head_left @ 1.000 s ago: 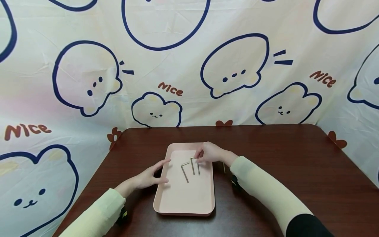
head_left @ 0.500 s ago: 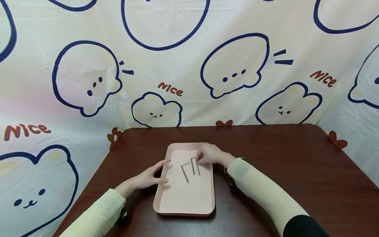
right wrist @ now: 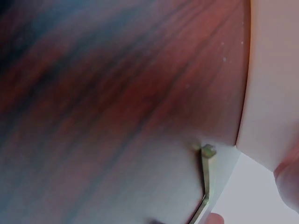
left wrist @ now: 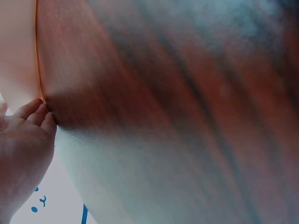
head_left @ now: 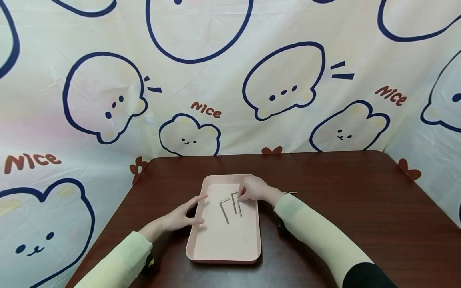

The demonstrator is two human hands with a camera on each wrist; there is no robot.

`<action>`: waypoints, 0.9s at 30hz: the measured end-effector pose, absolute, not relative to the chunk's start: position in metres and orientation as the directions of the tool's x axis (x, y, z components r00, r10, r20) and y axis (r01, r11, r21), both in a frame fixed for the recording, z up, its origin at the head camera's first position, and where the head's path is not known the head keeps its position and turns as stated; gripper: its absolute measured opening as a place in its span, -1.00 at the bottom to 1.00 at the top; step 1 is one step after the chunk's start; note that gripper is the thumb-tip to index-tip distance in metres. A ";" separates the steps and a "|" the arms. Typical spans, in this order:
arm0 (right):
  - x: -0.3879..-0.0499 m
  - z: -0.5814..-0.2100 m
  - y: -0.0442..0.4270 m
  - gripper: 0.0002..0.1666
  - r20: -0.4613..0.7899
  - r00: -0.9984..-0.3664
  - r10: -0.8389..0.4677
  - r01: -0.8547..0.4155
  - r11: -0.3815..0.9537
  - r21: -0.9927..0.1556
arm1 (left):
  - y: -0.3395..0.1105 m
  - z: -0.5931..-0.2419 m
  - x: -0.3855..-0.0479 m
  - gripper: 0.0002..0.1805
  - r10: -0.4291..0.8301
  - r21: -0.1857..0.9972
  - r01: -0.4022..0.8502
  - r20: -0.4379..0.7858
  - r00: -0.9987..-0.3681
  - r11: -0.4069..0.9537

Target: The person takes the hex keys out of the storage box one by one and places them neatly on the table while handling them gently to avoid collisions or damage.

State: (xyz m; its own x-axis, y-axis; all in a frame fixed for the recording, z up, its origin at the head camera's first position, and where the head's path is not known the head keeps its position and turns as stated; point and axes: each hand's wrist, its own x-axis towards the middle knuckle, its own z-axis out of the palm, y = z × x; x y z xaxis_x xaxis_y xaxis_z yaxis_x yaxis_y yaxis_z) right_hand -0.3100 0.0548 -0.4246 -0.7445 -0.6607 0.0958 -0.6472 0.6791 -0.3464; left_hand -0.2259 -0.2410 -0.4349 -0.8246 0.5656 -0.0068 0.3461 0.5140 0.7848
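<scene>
A pale pink tray (head_left: 223,248) lies on the table with its long side toward me. My left hand (head_left: 176,216) holds its left rim, thumb and index finger over the edge; in the left wrist view the other fingers (left wrist: 39,114) touch the outer wall. Inside the tray, my right hand (head_left: 253,189) pinches the short end of an L-shaped hex key (head_left: 239,210), mostly hiding that end. Left of it lie a middle hex key (head_left: 233,203) and a left hex key (head_left: 224,212), which is more slanted.
Outside the tray, beyond my right wrist, another hex key (head_left: 292,193) lies on the dark brown table (head_left: 342,200), partly hidden by the sleeve. The right wrist view shows a hex key (right wrist: 205,172) on the tabletop. A printed cloth (head_left: 230,80) hangs behind the table.
My right hand has come slightly toward me with the pinched hex key, and its sleeve has shifted left, showing more of the key outside the tray. The left hand keeps its place.
</scene>
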 end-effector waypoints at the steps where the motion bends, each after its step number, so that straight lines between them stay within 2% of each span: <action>1: -0.310 -0.425 0.055 -0.82 0.099 -0.738 -0.668 -0.655 0.672 -0.347 | -0.241 -0.435 -0.226 -0.16 0.565 0.784 0.347 -0.006 -0.825 0.514; 9: -0.313 -0.426 0.057 -0.82 0.120 -0.687 -0.717 -0.705 0.617 -0.350 | -0.241 -0.436 -0.226 -0.15 0.562 0.777 0.354 0.000 -0.827 0.520; 20: -0.316 -0.433 0.061 -0.90 0.129 -0.712 -0.691 -0.638 0.558 -0.531 | -0.242 -0.436 -0.225 -0.15 0.570 0.788 0.348 -0.004 -0.822 0.507; 27: -0.318 -0.429 0.062 -0.90 0.131 -0.725 -0.676 -0.612 0.544 -0.574 | -0.242 -0.436 -0.226 -0.15 0.567 0.789 0.346 -0.004 -0.824 0.508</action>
